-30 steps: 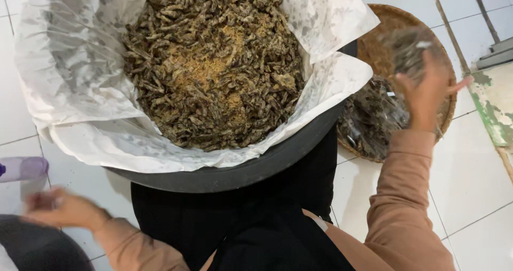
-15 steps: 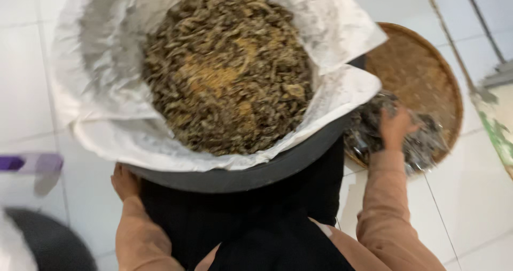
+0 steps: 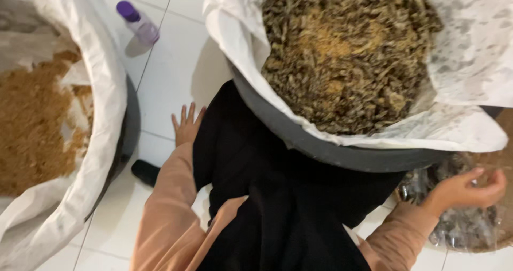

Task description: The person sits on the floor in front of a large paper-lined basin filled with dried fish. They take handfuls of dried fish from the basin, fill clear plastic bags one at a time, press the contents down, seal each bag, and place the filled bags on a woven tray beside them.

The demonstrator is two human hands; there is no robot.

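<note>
While the person sits on the white tiled floor (image 3: 176, 73), the scene reads as follows
Left hand: the left hand (image 3: 186, 126), left of centre in the frame, lies flat on the floor with fingers spread and grips nothing; it touches the tiles just beside the black garment (image 3: 278, 207)
Right hand: the right hand (image 3: 470, 188), at the lower right of the frame, is loosely curled with fingers half open over clear plastic packets (image 3: 459, 225) of dark material; whether it already pinches one I cannot tell
Packets: they lie heaped on a round woven tray (image 3: 505, 143) at the right edge, partly hidden under the big tub
Big tub: a grey tub (image 3: 320, 148) lined with a white sack (image 3: 459, 46) fills the upper right of the frame, heaped with dark dried pieces (image 3: 347, 52) and a tan patch in the middle
Second tub: at the left edge another sack-lined tub (image 3: 104, 121) holds tan powdery material (image 3: 32, 127)
Bottle: a small clear bottle with a purple cap (image 3: 139, 24) lies on the floor at the upper left, well apart from both hands
Doing it well: in my judgement the right hand should close on a single packet by its edge, and lift it clear of the heap without dragging neighbours off the tray, with the left hand kept planted for balance
</note>
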